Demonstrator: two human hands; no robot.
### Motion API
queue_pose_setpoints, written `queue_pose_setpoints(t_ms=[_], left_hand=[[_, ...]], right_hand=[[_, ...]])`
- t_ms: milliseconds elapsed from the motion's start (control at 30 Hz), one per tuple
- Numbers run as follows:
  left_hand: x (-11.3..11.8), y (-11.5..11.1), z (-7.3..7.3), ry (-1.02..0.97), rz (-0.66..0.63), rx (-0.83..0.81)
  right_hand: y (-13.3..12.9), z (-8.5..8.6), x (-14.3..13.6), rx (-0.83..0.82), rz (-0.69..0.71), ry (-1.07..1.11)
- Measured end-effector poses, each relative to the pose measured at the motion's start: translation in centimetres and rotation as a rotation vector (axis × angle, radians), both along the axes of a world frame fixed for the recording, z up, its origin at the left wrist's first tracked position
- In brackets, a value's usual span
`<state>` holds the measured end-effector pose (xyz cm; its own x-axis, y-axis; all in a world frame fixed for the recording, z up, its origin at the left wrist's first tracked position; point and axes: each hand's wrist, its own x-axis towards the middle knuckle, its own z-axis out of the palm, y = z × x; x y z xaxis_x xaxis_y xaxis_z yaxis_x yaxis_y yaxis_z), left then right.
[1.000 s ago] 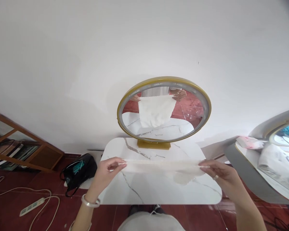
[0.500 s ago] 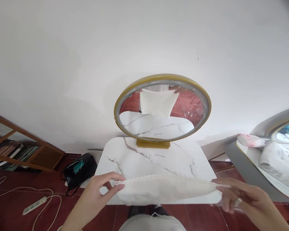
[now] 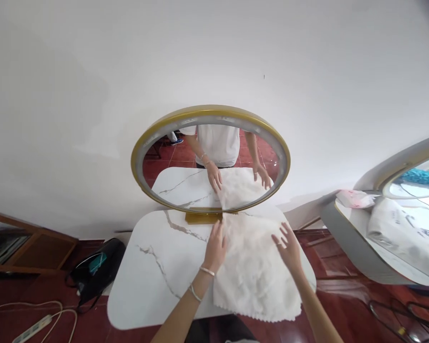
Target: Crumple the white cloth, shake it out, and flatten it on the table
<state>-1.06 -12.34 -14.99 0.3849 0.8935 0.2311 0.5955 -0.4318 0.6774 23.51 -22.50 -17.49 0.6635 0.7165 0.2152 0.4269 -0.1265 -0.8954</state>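
A white cloth with scalloped edges lies spread over the right half of a white marbled table, slightly wrinkled. Its near edge reaches past the table's front. My left hand is at the cloth's far left corner, fingers stretched forward; whether they press on the fabric I cannot tell. Over the far right part of the cloth is my right hand, fingers spread and holding nothing. Behind the cloth stands an oval mirror with a gold rim, on a gold base, reflecting both hands and the cloth.
A second table at the right bears a pink and white packet and a white printed cloth bag. On the red floor at left are a black bag, a power strip with cables, and a wooden shelf.
The cloth, stretched between both hands above the table's front edge, has come down flat on the table's right half. Both hands moved forward and closer together, and the fingers have let go.
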Motion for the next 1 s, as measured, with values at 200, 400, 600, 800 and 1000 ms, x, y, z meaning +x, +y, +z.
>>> queue_pose_setpoints(t_ms=[200, 400, 600, 800, 1000], left_hand=[[5.1, -0.3, -7.7, 0.344, -0.289, 0.138], [8.8, 2.8, -9.5, 0.487, -0.179, 0.210], [10.1, 4.3, -9.6, 0.522, -0.032, 0.175], [12.3, 5.6, -8.3, 0.567, -0.013, 0.167], [14.7, 8.3, -8.5, 0.585, -0.208, 0.141]], right_hand=[[1.4, -9.1, -2.1, -0.231, 0.308, -0.506], [4.9, -9.5, -0.6, -0.311, 0.432, -0.861], [8.7, -8.1, 1.0, -0.258, 0.636, -0.948], [11.5, -7.6, 2.3, -0.281, 0.652, -0.899], [12.8, -8.2, 6.2, -0.385, 0.394, -0.830]])
